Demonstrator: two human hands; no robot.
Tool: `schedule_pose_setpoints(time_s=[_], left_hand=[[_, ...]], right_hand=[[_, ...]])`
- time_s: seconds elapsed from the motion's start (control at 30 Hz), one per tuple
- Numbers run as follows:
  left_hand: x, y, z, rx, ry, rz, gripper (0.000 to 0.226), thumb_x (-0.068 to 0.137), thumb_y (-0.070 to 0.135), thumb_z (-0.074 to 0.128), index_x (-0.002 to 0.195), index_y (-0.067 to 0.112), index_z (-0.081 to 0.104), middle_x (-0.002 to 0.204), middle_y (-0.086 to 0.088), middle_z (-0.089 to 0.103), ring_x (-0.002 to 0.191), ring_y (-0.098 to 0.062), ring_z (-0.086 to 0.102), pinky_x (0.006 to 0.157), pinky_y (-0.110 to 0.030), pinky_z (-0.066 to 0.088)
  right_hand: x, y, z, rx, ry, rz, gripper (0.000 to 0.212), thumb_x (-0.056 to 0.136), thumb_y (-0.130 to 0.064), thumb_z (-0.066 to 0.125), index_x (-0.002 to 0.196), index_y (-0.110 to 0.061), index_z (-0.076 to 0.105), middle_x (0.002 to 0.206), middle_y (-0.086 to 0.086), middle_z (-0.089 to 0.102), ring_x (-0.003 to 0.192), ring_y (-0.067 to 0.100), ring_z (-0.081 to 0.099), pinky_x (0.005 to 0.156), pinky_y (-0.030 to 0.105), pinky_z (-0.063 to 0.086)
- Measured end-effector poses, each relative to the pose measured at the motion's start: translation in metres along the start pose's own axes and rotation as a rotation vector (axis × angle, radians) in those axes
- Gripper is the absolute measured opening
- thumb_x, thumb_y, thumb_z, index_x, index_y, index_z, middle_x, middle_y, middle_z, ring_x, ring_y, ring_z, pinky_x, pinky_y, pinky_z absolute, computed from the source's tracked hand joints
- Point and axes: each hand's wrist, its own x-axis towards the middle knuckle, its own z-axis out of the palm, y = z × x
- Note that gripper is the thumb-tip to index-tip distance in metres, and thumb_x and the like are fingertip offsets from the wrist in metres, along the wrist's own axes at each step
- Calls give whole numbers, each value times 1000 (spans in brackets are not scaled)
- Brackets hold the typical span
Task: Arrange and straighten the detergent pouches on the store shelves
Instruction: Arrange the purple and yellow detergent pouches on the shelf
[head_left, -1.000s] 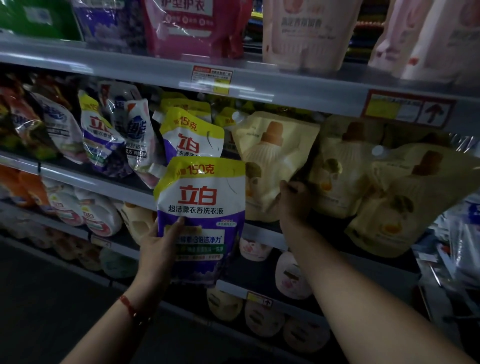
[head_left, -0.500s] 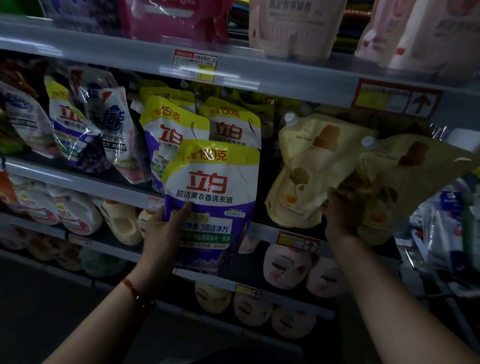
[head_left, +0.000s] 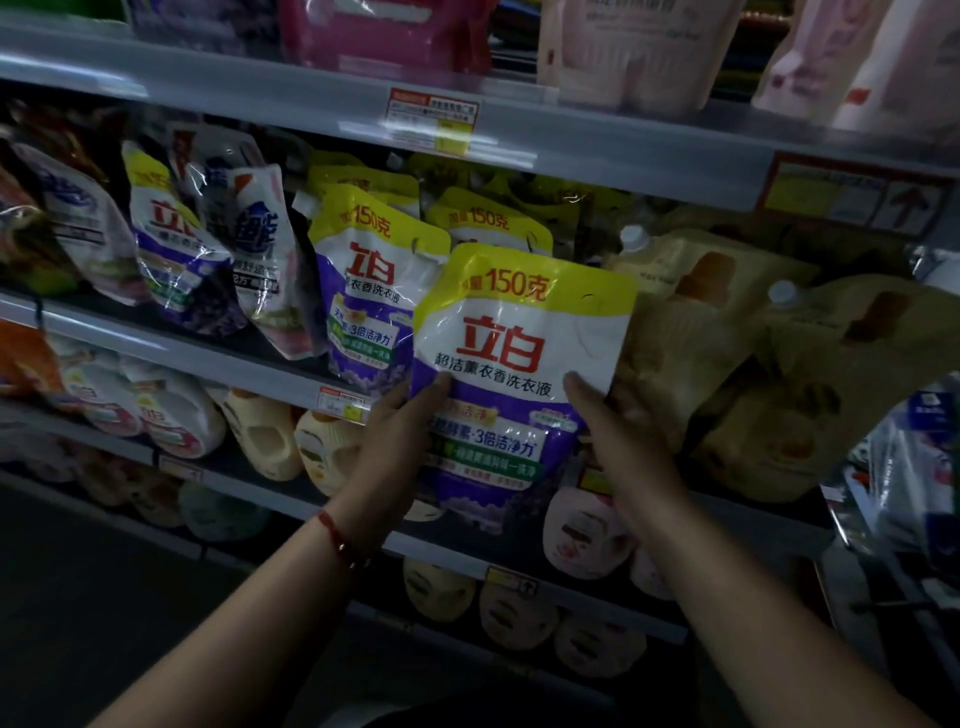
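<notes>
A purple, white and yellow detergent pouch (head_left: 519, 364) is held upright in front of the middle shelf (head_left: 208, 358). My left hand (head_left: 400, 431) grips its lower left edge and my right hand (head_left: 618, 431) grips its right edge. Behind it stand two matching pouches, one (head_left: 369, 296) to the left and one (head_left: 488, 221) partly hidden. Pale yellow pouches (head_left: 696, 332) lean to the right of my right hand, touching its back.
Tilted mixed pouches (head_left: 182, 244) crowd the middle shelf's left. The top shelf (head_left: 597, 145) carries pink and white pouches (head_left: 639, 52). Lower shelves hold cream and white bottles (head_left: 265, 436). A dark floor lies at the lower left. Clear-wrapped goods (head_left: 914, 467) hang at the far right.
My right hand let go of the pale yellow pouches and came left onto the purple pouch's right edge. The purple pouch moved right, in front of the gap.
</notes>
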Motion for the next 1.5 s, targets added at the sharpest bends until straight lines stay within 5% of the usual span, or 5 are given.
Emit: schedule_pose_setpoints(time_s=[0.33,0.53,0.83,1.17,1.5], left_hand=[[66,41,0,405,-34,305,3,88,23,74,88,26,73,90,3,77,85,-12,73,83,-37,61],[93,47,7,709,50,451,19,87,32,75,86,17,64,73,15,63,63,7,60,51,-7,45],[120,5,6,918,191,478,28,88,39,72,98,17,58,101,-1,58,90,-19,58,70,-30,47],[95,-39,-7,1234,91,679,76,85,29,74,150,13,38,128,-16,54,114,-34,54,90,-49,52],[51,-53,19,1431,-95,819,71,92,53,40,155,21,31,160,-17,29,145,-44,28,113,-59,28]], right_hand=[[43,-37,4,38,93,-191,12,92,-23,66,86,-32,66,84,-17,71,72,-2,70,63,19,56],[73,-43,15,46,190,-111,6,91,-26,68,86,-23,67,80,-10,70,59,-2,65,50,16,50],[107,-6,32,-264,270,-59,21,97,-26,57,98,-8,67,75,-3,57,65,12,54,57,21,41],[70,18,46,-440,158,-257,90,87,-13,61,155,-25,5,156,7,26,135,22,40,92,33,51],[30,7,-21,-1346,-180,-349,81,98,-39,46,156,-18,-6,163,5,-18,149,22,-17,121,36,-7]])
